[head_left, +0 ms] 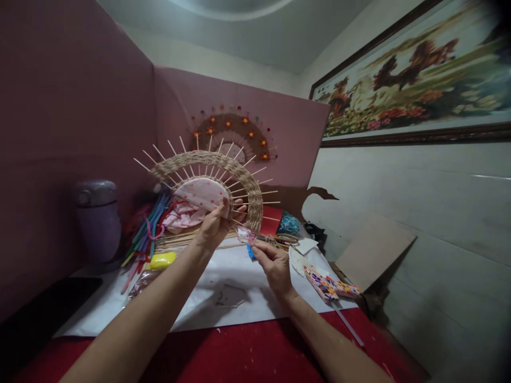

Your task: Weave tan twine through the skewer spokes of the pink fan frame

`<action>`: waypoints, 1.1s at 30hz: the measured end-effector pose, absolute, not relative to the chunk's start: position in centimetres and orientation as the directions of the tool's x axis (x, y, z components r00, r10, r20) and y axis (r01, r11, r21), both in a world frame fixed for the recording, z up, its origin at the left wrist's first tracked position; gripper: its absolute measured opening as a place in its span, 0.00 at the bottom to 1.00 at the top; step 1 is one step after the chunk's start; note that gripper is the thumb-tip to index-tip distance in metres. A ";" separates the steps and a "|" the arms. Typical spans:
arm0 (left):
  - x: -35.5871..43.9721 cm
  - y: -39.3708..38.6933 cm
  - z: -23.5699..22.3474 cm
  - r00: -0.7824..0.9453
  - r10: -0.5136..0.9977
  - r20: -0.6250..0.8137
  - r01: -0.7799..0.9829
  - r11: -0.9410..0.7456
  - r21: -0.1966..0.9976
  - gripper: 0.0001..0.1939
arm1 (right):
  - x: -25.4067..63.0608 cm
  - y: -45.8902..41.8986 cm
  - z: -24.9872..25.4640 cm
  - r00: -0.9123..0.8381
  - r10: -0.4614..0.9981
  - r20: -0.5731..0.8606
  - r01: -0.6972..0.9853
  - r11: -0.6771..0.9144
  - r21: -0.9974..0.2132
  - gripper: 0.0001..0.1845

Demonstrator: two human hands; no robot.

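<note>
My left hand (215,223) grips a half-round woven fan (251,186) by its lower middle, raised above the table. The fan has a band of brown twine laced through thin wooden sticks that spread outward past it. A half circle of white cloth with pink dots (202,190) fills its centre. Just below the fan's right end, my right hand (275,263) pinches a small clear plastic piece with a blue part (250,251); its exact kind is unclear. Scissors (288,239) lie beyond the right hand.
At left stand a purple bottle (99,223) and coloured pipe cleaners (154,218), with a yellow packet (162,260) nearby. Blue yarn (290,223) and a flower-patterned cloth (327,284) lie right. White paper (235,314) covers part of the red table (223,356). A finished-looking fan (239,125) hangs on the pink board.
</note>
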State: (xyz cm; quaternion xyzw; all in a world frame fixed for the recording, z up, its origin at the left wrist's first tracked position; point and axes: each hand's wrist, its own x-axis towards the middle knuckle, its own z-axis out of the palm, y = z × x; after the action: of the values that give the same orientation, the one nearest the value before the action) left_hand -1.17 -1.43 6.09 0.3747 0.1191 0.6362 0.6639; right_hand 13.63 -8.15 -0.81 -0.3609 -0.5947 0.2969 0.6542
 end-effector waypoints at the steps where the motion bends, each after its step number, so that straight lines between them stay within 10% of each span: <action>1: -1.1 -1.3 6.0 0.166 0.936 0.311 -0.749 -0.086 0.657 0.10 | 13.6 -8.2 -0.8 0.114 0.812 0.572 0.060 0.569 -0.820 0.09; 13: -2.2 -0.7 4.9 0.235 0.936 0.261 -0.656 -0.045 0.753 0.11 | 15.2 -8.1 -0.4 0.191 0.691 0.697 0.492 0.548 -0.677 0.12; 33: -1.6 -1.7 5.5 0.363 0.919 0.155 -0.672 0.143 0.726 0.16 | 15.0 -6.8 -0.5 0.246 0.788 0.564 0.067 0.567 -0.821 0.12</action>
State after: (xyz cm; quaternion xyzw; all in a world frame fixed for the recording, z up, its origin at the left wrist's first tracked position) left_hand -1.59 -1.73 5.49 0.3707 0.1663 0.5394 0.7376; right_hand 14.97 -6.81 -0.55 -0.3849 -0.5553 0.2616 0.6892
